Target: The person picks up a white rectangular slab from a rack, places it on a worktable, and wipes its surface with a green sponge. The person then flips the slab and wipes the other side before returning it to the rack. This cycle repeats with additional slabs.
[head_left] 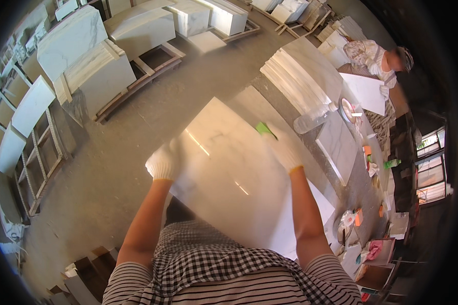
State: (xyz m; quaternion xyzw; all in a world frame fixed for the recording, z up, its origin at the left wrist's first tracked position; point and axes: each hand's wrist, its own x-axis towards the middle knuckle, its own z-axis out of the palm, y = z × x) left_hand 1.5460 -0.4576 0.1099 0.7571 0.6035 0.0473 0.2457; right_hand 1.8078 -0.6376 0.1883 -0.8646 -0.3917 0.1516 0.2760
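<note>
A polished white marble slab [213,162] with faint grey veins lies tilted in front of me, reflecting two bright streaks of light. At its left edge is my left hand [164,160], in a white knit glove, closed on that edge; its fingers are partly blurred. My right hand [285,148], gloved the same way, is over the slab's far right edge. Pressed under its fingertips is a small green pad [263,129], which looks flat; its exact kind is unclear.
Stacked pale slabs [300,76], a clear plastic bottle [310,121] and a loose marble tile [336,147] are on the right. Beyond them a co-worker [371,58] handles a white panel [364,94]. Wooden pallets [142,71] and a metal rack [40,152] stand left.
</note>
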